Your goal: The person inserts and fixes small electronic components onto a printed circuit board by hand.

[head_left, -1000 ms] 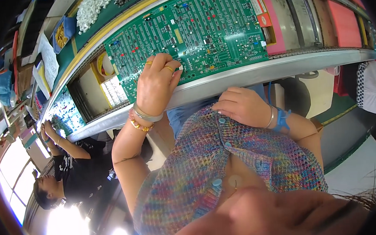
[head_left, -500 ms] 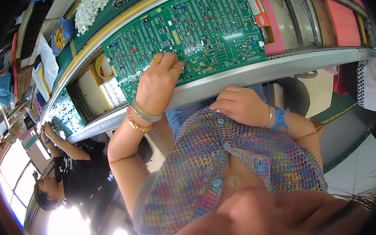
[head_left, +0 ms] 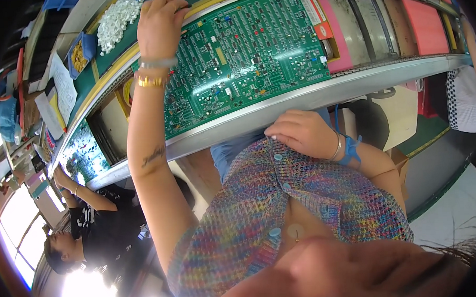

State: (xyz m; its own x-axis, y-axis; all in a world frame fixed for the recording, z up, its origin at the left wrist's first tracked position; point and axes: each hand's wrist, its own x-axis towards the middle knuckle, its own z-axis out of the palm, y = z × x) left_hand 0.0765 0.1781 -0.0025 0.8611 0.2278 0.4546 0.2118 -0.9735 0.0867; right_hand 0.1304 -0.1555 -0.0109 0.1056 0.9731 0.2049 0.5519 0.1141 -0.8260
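Note:
My left hand (head_left: 159, 23) is raised over the far rail, above the upper left of a large green circuit board (head_left: 242, 45). Its fingers are bent and drawn together beside the small parts on the far ledge. A dark speck shows at the fingertips, too small to name. The board lies across the metal conveyor rails, carrying rows of small chips and a few red, white and blue parts. My right hand (head_left: 305, 134) rests flat against the knitted top, just below the near rail (head_left: 236, 118), holding nothing.
Beyond the far rail sit a heap of white parts (head_left: 118, 19) and a blue bin (head_left: 81, 53) of yellow parts. Papers (head_left: 61, 86) lie left of them. A co-worker (head_left: 98, 222) works at another board (head_left: 85, 152) on the left. Someone's sleeve (head_left: 468, 99) shows at right.
My left hand has left the board's near middle and moved up and left to the far ledge. The board has shifted slightly left. My right hand has stayed in place.

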